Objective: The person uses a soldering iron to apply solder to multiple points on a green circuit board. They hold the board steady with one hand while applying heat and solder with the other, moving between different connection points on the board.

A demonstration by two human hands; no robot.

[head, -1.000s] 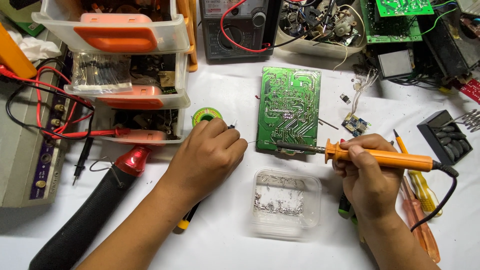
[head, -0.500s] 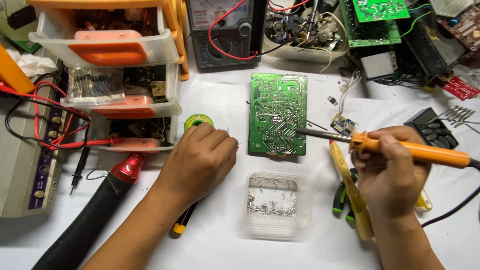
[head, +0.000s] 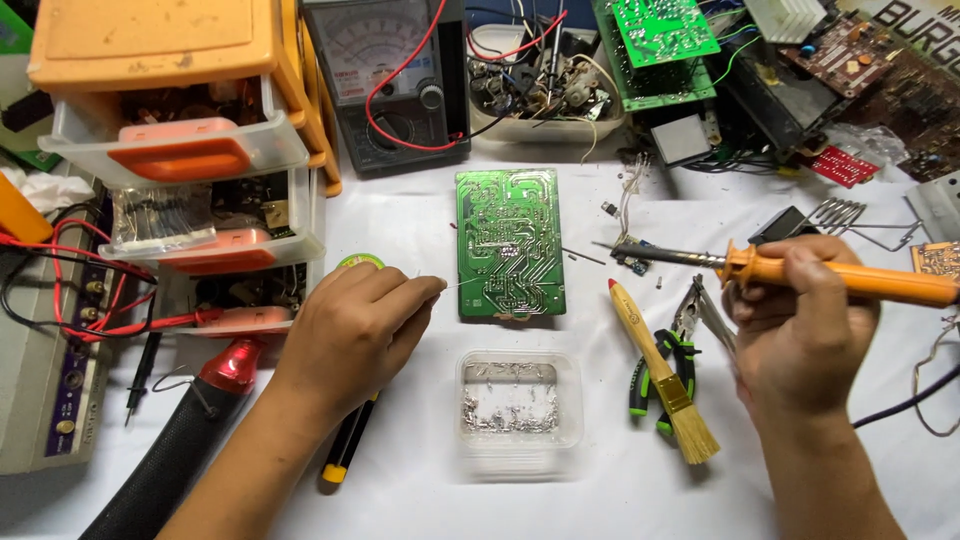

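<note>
My left hand (head: 350,325) rests on the white counter (head: 400,215), fingers pinched together on a thin silvery strand of solder wire (head: 445,287) whose free end reaches the left edge of the green rectangular printed circuit board (head: 510,243). The board lies flat, track side up, in the middle of the counter. My right hand (head: 800,325) is closed around the orange handle of the soldering iron (head: 790,268); the iron's dark metal tip points left and sits off to the right of the board, apart from it, over a few small loose components. Below the board stands a clear plastic tub (head: 520,410) holding silvery metal scraps. Between tub and right hand lie a small brush with a yellow wooden handle and red tip (head: 660,370) and green-and-black handled pliers (head: 665,365), the brush crossing over the pliers. Behind my left hand, a green-rimmed reel (head: 360,261) shows partly. Under my left forearm lies a black-and-yellow handled tool (head: 345,445); left of it, a black tool with a red collar (head: 190,430). Orange drawer unit with clear drawers (head: 180,130) at far left; grey analogue meter (head: 395,80) behind the board.
</note>
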